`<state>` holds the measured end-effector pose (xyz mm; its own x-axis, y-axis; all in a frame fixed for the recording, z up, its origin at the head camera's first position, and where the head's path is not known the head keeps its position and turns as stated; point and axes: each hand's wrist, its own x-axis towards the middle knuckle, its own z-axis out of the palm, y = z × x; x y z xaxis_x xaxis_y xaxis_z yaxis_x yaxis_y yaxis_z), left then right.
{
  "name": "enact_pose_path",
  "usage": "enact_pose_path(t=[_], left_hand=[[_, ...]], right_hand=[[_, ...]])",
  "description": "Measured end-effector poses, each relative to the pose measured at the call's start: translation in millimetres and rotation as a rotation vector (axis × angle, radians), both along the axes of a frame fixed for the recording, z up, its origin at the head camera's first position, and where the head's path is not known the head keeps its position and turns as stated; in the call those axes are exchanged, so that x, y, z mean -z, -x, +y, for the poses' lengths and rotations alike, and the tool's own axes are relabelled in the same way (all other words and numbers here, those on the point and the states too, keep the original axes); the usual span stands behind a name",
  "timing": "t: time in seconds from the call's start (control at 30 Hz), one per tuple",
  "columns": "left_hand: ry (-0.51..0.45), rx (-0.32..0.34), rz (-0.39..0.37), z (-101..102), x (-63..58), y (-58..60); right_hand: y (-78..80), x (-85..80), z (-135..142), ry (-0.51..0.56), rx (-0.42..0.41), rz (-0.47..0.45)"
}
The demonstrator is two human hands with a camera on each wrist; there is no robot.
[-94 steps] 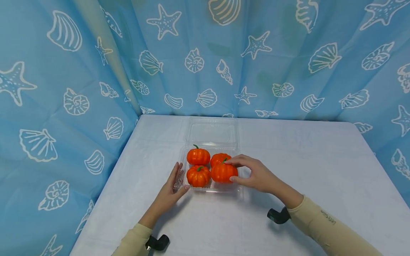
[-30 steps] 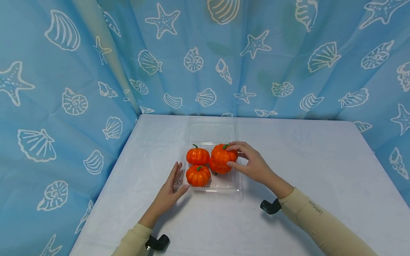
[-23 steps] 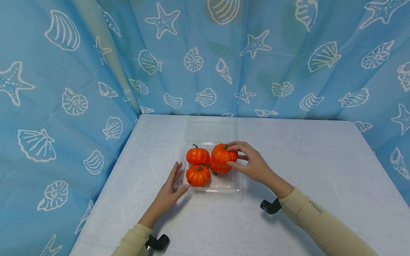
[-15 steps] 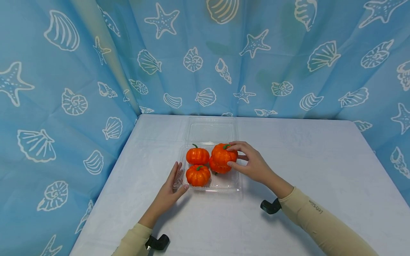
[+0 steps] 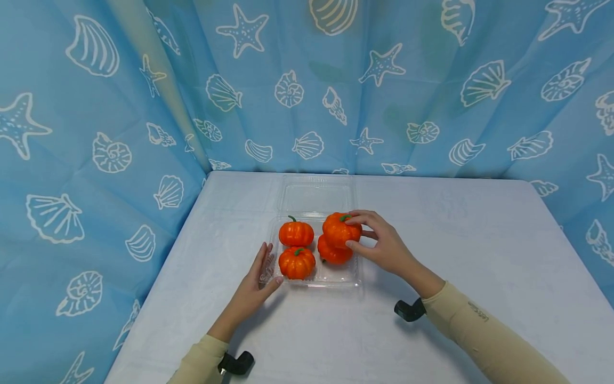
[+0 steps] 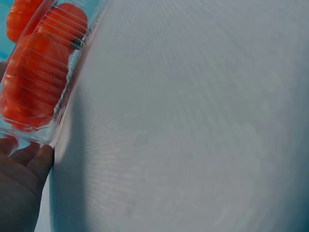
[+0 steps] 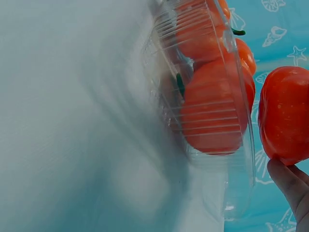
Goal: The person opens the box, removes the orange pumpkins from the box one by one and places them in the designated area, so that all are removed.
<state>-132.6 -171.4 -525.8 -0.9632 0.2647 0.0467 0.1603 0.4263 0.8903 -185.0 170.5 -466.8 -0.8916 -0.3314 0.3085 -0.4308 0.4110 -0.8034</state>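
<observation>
A clear plastic clamshell box (image 5: pixel 336 280) lies open, its lid (image 5: pixel 316 196) folded back behind it. Two orange toy pumpkins with green stems, the back one (image 5: pixel 296 234) and the front one (image 5: pixel 297 264), sit in its left side. My right hand (image 5: pixel 386 248) holds another pumpkin (image 5: pixel 341 230) by its right side, thumb in front; in the right wrist view this pumpkin (image 7: pixel 286 116) is above the box rim. Below it, a tipped pumpkin (image 5: pixel 334 254) lies in the right side, its stem low toward the front. My left hand (image 5: pixel 251 285) rests with extended fingers at the box's left front corner.
A white-covered table (image 5: pixel 455 224) bears the box near its back edge. Blue curtains (image 5: pixel 297 117) with white shell and starfish prints hang behind and to the left. A black wrist camera (image 5: pixel 409 310) juts from the right sleeve, another wrist camera (image 5: pixel 238 364) from the left.
My right hand has moved the held pumpkin from the front right backward over the tipped pumpkin, then slightly right. The tipped pumpkin has also shifted a little right. My left hand has stayed put.
</observation>
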Motion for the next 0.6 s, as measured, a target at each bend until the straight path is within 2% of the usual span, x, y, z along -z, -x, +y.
enact_pose_path(t=[0.3, 0.6], left_hand=[[-0.006, -0.001, -0.005, 0.1, -1.3, -0.4], [0.003, -0.005, -0.012, 0.5, -2.3, -0.6]], right_hand=[[-2.5, 2.7, 14.7, 0.004, 0.040, 0.014], [-5.3, 9.1, 27.3, -0.042, 0.093, 0.037]])
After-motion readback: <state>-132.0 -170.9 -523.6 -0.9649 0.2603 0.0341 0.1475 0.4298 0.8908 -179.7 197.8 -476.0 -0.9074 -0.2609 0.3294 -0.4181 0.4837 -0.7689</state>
